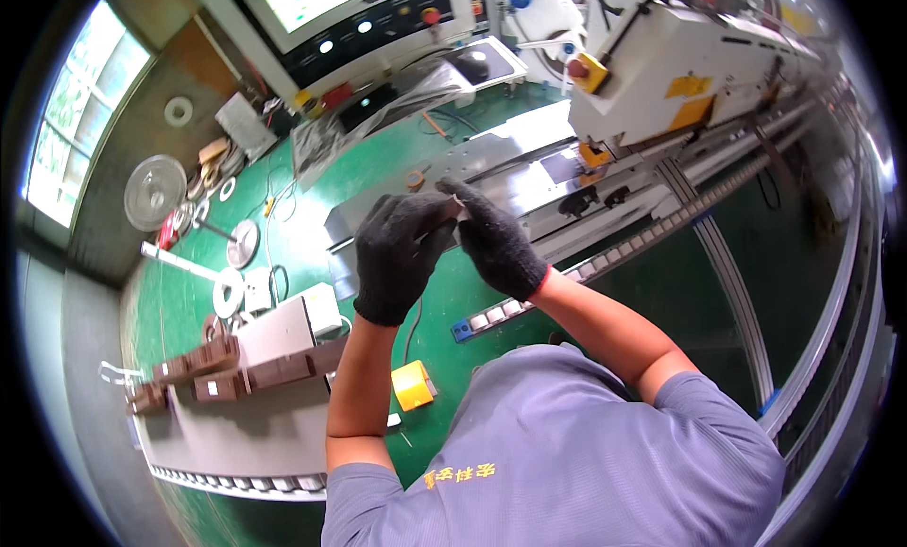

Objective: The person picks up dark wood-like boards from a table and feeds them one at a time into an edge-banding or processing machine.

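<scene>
Both my hands wear dark knitted gloves and meet over the near end of a machine's metal bed (364, 205). My left hand (402, 254) is closed, its fingertips bent toward the right hand. My right hand (499, 243), with a red cuff edge at the wrist, is closed too, its fingers pointing up and left. A small pale sliver (460, 205) shows between the fingertips; its kind is too small to tell. Just beyond the fingers, an orange-brown ring, perhaps a tape roll (415, 179), lies on the bed.
A white machine head (652, 84) with a red button stands to the right, above a roller rail (605, 260). Brown blocks (279, 371) lie on a grey table (246, 434) at left. A yellow object (412, 385) is on the green floor. A control cabinet (378, 37) stands ahead.
</scene>
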Motion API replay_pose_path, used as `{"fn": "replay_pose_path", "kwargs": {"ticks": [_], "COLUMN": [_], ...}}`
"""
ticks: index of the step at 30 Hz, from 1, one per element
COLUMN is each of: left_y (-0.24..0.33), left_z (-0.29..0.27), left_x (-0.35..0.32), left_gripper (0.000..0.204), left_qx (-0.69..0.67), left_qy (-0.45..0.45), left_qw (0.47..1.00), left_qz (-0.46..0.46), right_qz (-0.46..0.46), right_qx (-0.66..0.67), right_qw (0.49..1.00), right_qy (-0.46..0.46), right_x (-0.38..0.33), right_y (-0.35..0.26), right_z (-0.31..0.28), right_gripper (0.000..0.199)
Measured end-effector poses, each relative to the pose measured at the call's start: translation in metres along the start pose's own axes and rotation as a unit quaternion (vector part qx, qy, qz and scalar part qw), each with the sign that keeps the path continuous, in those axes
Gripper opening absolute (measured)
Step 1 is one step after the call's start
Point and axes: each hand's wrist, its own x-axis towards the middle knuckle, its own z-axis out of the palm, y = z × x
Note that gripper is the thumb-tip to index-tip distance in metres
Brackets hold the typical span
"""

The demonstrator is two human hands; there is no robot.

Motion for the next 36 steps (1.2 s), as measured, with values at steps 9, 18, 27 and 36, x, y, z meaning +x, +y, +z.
{"fn": "replay_pose_path", "kwargs": {"ticks": [9,18,27,36], "left_y": [0.008,0.017,0.011,-0.035], "left_z": [0.029,0.038,0.099,0.268], "left_x": [0.004,0.004,0.033,-0.14], "left_gripper": [0.027,0.027,0.054,0.097], "left_qx": [-0.014,0.018,-0.065,-0.326], "left_qy": [0.023,0.015,-0.018,-0.265], "left_qw": [0.995,0.998,0.998,0.807], "left_qz": [-0.099,-0.057,0.009,-0.415], "right_qz": [0.014,0.083,0.067,0.422], "right_qx": [-0.039,-0.063,-0.279,-0.099], "right_qw": [0.998,0.994,0.953,0.859], "right_qy": [0.049,0.032,0.098,0.271], "right_x": [-0.012,-0.002,-0.074,-0.275], "right_y": [0.011,-0.01,-0.009,0.049], "right_z": [-0.009,-0.025,-0.106,-0.142], "right_gripper": [0.064,0.059,0.077,0.084]}}
